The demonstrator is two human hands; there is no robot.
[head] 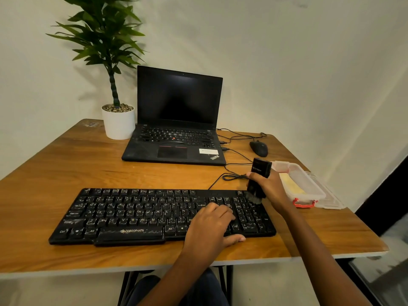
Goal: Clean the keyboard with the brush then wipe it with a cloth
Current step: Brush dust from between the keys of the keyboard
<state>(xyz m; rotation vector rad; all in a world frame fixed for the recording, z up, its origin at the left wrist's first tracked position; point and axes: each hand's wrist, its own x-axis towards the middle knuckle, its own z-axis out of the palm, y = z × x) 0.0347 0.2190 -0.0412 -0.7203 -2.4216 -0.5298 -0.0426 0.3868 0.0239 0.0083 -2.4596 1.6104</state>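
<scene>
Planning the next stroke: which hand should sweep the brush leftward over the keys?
Right. The right hand grips the brush, with its bristles on the far right corner of the keyboard. The left hand rests on the keys, holding nothing, likely steadying.

— What colours are on your table (66, 164)?
— It's orange-brown wood grain with a pale grey edge. My keyboard (132, 215) is black with white letters. My brush (261, 167) is black too, with dark grey bristles.
— And further back?
— A black laptop (176, 120) with a red dot among its keys and a white sticker (208, 151), a black mouse (258, 148), and a white pot (118, 125) under green leaves (103, 36). The clear box (309, 182) has a red clasp (304, 203) and something yellow inside.
</scene>
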